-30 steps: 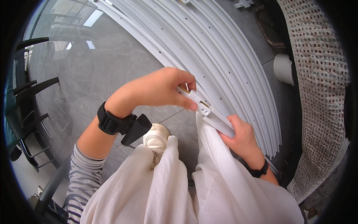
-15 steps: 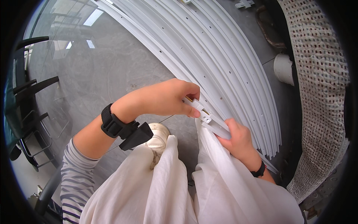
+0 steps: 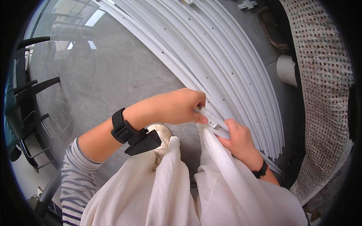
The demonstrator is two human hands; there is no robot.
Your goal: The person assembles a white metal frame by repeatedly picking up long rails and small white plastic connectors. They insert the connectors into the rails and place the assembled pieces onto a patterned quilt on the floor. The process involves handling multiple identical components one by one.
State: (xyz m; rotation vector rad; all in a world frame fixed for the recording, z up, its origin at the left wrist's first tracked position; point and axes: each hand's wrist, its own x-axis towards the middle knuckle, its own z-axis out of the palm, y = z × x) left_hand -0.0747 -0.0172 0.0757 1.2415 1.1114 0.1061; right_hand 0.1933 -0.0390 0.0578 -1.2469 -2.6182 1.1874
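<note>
My left hand pinches a white plastic track connector between thumb and fingers. A bit of brass-coloured metal shows near the fingertips, and small screws sit on its face. The connector lies in line with the end of a white lighting track rail, partly inside its channel as far as I can see. My right hand is wrapped round this rail just below the connector, close to my right knee. From there the rail runs on beneath my right wrist, where much of it is hidden.
Many long white rails lie side by side on the grey tiled floor. Another white connector and a white cylinder lie beyond them. Patterned cloth hangs at the right. Black chair parts stand at the left.
My left hand has shifted toward my right hand and slightly nearer me with the connector, and less of the connector shows. My right hand stays almost in place on the rail.
</note>
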